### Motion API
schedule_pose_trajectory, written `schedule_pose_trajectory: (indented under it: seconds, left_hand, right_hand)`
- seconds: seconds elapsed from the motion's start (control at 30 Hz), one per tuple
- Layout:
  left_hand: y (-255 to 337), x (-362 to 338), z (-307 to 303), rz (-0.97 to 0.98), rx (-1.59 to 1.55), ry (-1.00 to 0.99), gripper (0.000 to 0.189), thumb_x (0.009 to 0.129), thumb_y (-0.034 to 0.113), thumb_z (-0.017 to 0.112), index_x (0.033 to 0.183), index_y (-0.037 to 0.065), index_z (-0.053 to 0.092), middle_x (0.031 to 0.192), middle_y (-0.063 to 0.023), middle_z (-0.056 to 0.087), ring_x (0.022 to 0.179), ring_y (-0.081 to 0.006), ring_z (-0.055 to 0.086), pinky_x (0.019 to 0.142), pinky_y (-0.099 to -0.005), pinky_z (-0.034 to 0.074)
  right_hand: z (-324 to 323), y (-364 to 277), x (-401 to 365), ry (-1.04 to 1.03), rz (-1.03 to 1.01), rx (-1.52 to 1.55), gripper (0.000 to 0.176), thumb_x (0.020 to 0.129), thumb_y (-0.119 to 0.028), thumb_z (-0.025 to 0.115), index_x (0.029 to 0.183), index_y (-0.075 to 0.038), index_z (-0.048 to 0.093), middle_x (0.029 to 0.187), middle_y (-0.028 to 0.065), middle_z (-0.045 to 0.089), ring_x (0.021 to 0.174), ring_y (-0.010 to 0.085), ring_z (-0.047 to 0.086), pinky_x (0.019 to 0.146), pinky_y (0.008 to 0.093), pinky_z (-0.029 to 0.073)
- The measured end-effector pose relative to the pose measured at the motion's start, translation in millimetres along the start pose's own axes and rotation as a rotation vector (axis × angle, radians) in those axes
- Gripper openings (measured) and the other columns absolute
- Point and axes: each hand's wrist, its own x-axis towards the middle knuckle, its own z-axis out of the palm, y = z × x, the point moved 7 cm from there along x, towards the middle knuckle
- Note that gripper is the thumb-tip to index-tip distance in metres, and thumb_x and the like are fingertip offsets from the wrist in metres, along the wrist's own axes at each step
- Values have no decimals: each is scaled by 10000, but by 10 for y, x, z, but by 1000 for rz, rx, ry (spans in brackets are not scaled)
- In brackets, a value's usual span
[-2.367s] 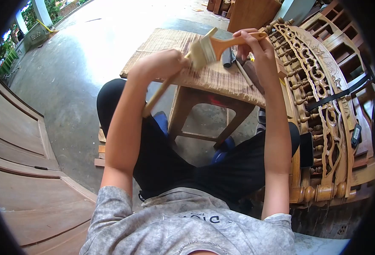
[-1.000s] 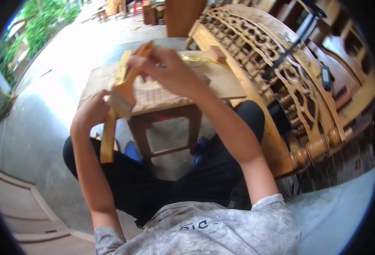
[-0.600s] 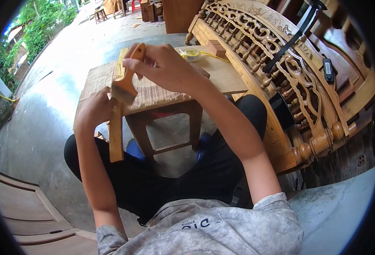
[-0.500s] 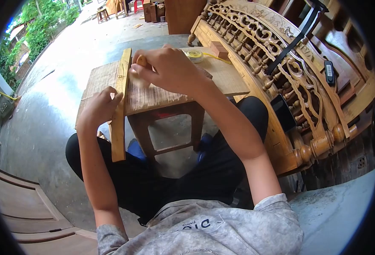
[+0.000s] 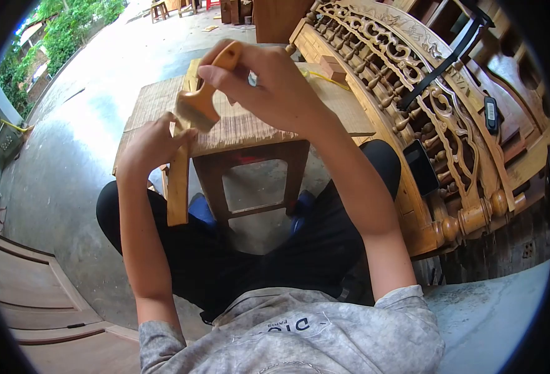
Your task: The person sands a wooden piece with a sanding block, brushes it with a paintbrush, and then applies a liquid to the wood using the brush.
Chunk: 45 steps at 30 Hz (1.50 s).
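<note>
Flat orange-handled brush with pale bristles (image 5: 201, 103), raised over the left part of a rough-edged wooden board (image 5: 250, 128); the handle slopes upward to the right, the bristles point down toward the near edge. Right hand (image 5: 278, 87): thumb and fingers clamped on the handle, whose tip shows beyond them; the remaining fingers curl beneath, partly hidden. Just beside the bristles runs a long, narrow strip of yellow-brown wood (image 5: 178, 193); whether the two touch, I cannot tell from where I stand. Left hand (image 5: 147, 146): fingers bent and closed about the strip, thumb on the side nearer the brush. The strip's far end reaches over the board, its near end over the black-trousered left thigh (image 5: 153, 215). Beneath the board: a dark brown stool (image 5: 209, 181), blue footwear (image 5: 201, 210) near its legs. At right: a thin yellow cord (image 5: 328, 80) and a carved, honey-coloured wooden bench (image 5: 374, 109).
</note>
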Motion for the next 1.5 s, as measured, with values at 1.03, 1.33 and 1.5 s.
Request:
schedule_pose_trajectory:
  seconds: [1.03, 1.33, 1.5]
  left_hand:
    - [43, -47, -9, -63, -42, -3, 623, 993, 546, 668, 1289, -3, 650, 857, -182, 750, 736, -282, 736, 684, -411, 562]
    - [75, -63, -51, -52, -19, 26, 589, 991, 508, 670, 1253, -19, 655, 826, -211, 731, 776, -312, 740, 737, -434, 562]
    - [38, -45, -16, -45, 0, 5, 583, 989, 492, 676, 1275, -14, 636, 913, -249, 748, 869, -366, 754, 795, -470, 577]
  right_hand:
    - [172, 373, -31, 31, -22, -187, 334, 1021, -390, 665, 992, -62, 716, 744, 153, 705, 665, 291, 709, 676, 416, 554]
    - [351, 371, -91, -127, -6, -185, 370, 1012, -404, 705, 1096, -48, 761, 730, 114, 695, 610, 204, 661, 603, 339, 519]
    - [244, 222, -78, -47, 9, -86, 363, 1009, -393, 706, 1051, -38, 767, 760, 126, 721, 651, 213, 689, 635, 336, 541]
